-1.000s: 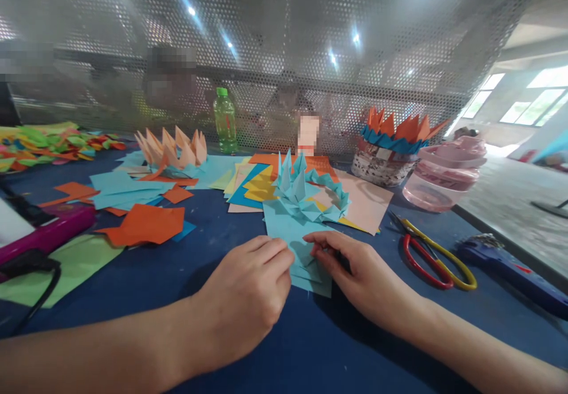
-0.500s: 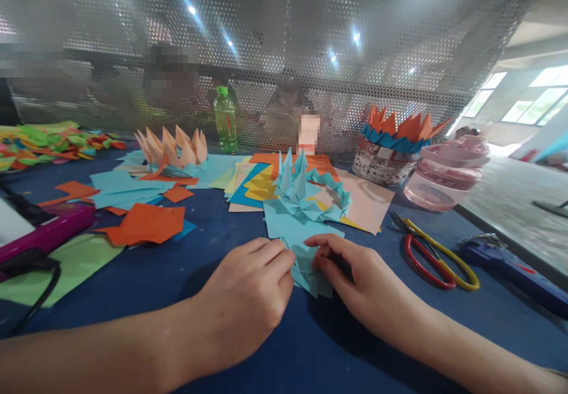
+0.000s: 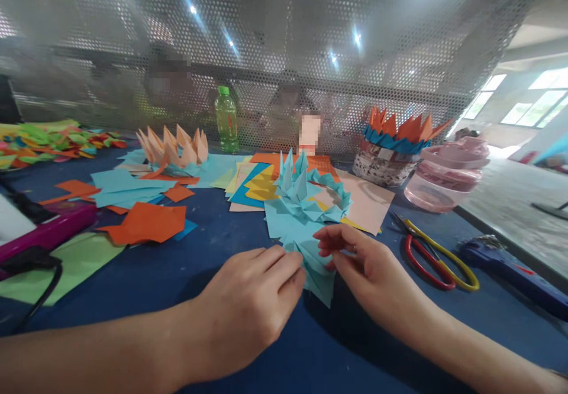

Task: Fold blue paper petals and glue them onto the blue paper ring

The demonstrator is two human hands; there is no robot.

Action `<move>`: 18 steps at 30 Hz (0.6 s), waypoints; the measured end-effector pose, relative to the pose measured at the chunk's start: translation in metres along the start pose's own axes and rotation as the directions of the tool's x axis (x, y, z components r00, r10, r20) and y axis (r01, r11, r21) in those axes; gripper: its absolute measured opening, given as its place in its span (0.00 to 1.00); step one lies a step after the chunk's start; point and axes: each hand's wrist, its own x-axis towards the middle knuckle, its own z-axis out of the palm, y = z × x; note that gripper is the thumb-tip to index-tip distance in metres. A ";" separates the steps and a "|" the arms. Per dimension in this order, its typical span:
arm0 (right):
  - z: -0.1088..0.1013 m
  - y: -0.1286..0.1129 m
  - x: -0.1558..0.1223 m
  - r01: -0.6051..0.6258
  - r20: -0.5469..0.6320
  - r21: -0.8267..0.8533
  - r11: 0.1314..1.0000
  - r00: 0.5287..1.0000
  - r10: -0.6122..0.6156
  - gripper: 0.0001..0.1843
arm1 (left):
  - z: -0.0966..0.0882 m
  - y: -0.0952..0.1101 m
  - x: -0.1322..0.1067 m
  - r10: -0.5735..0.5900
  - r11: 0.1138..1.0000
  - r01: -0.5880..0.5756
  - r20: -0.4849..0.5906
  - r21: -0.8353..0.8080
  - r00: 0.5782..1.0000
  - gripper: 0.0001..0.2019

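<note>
- Left hand point(image 3: 266, 293): fingers bunched narrow, pinching the left side of a folded light-blue piece point(image 3: 318, 280); fingertip detail hidden.
- Right hand point(image 3: 361, 258): loosely curled, thumb and index parted, at the piece's right side; can't tell if it touches.
- Folded piece sits between both hands, one corner pointing toward the wearer, over the near part of a light-blue sheet point(image 3: 277, 219).
- Light-blue spiked ring point(image 3: 298, 191) just beyond, on the sheet's far end; limits forward room.
- Room: bare blue tabletop point(image 3: 208, 234) between left hand and orange paper point(image 3: 153, 222); more toward the wearer, between the forearms.
- Right side tighter: red-and-yellow scissors point(image 3: 437, 252) near the right forearm, then a blue-handled tool point(image 3: 517, 273) by the table's right edge.
- Far limit: perforated screen point(image 3: 266, 45) along the back.
- Bark-patterned pot point(image 3: 381, 168): blue and orange paper spikes point(image 3: 402, 129) around its top; inside not visible.
- Pink jar point(image 3: 437, 184): beside the pot, see-through lower half; can't tell contents.
- Green bottle point(image 3: 227, 122): upright, capped, in front of the screen; fill level unclear.
</note>
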 end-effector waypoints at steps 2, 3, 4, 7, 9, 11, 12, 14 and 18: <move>0.000 -0.001 0.000 -0.017 -0.010 0.009 1.000 1.000 0.017 0.15 | -0.001 0.001 0.000 0.028 0.999 -0.029 -0.016 -0.035 0.999 0.16; -0.001 -0.001 0.000 -0.024 -0.012 0.003 1.000 1.000 0.024 0.15 | -0.001 0.001 0.000 0.044 0.997 -0.045 -0.018 -0.057 0.999 0.16; -0.001 -0.001 0.001 -0.034 -0.010 -0.003 0.999 0.999 0.034 0.14 | -0.002 0.001 0.001 0.059 0.995 -0.060 -0.016 -0.081 0.998 0.17; -0.001 -0.001 0.002 -0.081 0.008 0.008 0.997 0.997 0.081 0.13 | -0.003 0.001 0.002 0.084 0.987 -0.081 0.014 -0.142 0.996 0.16; -0.001 -0.002 0.003 -0.124 0.027 0.034 0.992 0.992 0.124 0.12 | -0.002 0.001 0.002 0.074 0.984 -0.066 0.038 -0.163 0.997 0.16; 0.000 -0.004 0.003 -0.161 0.045 0.072 0.984 0.986 0.158 0.12 | -0.002 0.001 0.002 0.065 0.983 -0.056 0.052 -0.173 0.997 0.16; 0.001 -0.005 0.003 -0.172 0.054 0.091 0.981 0.984 0.168 0.12 | -0.001 0.001 0.001 0.064 0.983 -0.053 0.055 -0.176 0.996 0.15; 0.002 -0.005 0.003 -0.173 0.070 0.114 0.978 0.984 0.166 0.14 | -0.001 0.001 0.001 0.064 0.982 -0.052 0.062 -0.180 0.996 0.15; 0.002 -0.004 0.001 -0.112 0.091 0.060 0.992 0.990 0.106 0.18 | -0.001 0.001 0.001 0.053 0.981 -0.037 0.079 -0.192 0.995 0.15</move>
